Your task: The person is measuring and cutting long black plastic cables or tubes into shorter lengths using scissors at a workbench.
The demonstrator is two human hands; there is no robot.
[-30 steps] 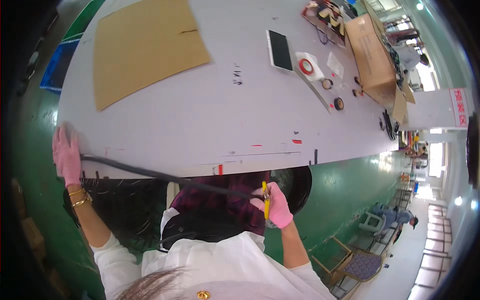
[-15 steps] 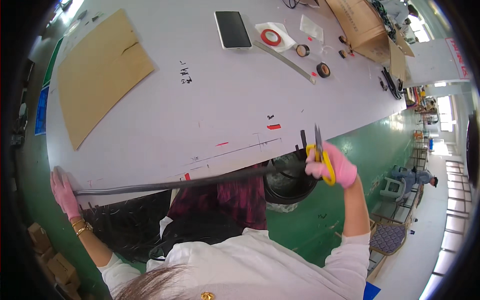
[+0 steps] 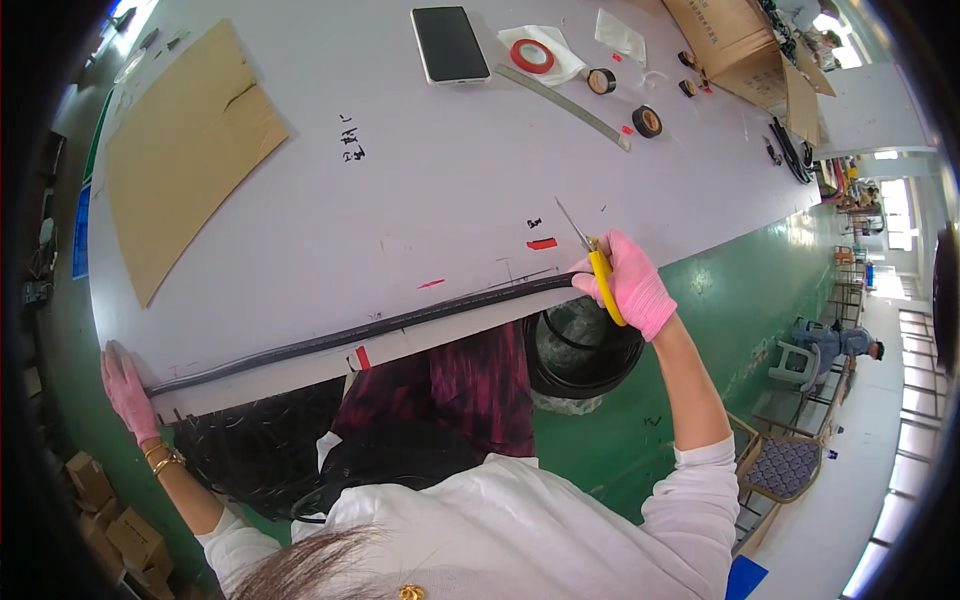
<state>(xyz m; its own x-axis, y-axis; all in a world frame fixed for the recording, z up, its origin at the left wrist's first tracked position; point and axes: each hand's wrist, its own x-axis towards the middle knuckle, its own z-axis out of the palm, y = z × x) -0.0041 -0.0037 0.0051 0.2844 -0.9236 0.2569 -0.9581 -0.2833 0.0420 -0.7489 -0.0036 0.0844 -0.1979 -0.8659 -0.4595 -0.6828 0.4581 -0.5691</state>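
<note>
A long bundle of black tubing (image 3: 360, 330) lies along the near edge of the table, over the drawn line. My left hand (image 3: 127, 392), in a pink glove, is at the table's left corner. Its fingers are stretched out flat, and the tubing's left end meets the hand near the thumb side. At the other end my right hand (image 3: 632, 284), also gloved in pink, pinches the tubing. The same hand carries yellow-handled scissors (image 3: 603, 280), their blades pointing up and left over the table.
A coil of black tubing (image 3: 585, 375) stands below the table edge. Farther back are a brown cardboard sheet (image 3: 185, 150), a tablet-like device (image 3: 450, 45), a steel ruler (image 3: 565, 105), red tape (image 3: 532, 57), black tape rolls (image 3: 647, 122) and an open carton (image 3: 735, 50). Another person (image 3: 855, 340) sits far right.
My right hand has moved up and left with the scissors, bringing the tubing from over the table's edge onto the tabletop. The scissors have tilted left. My left hand has stayed almost still.
</note>
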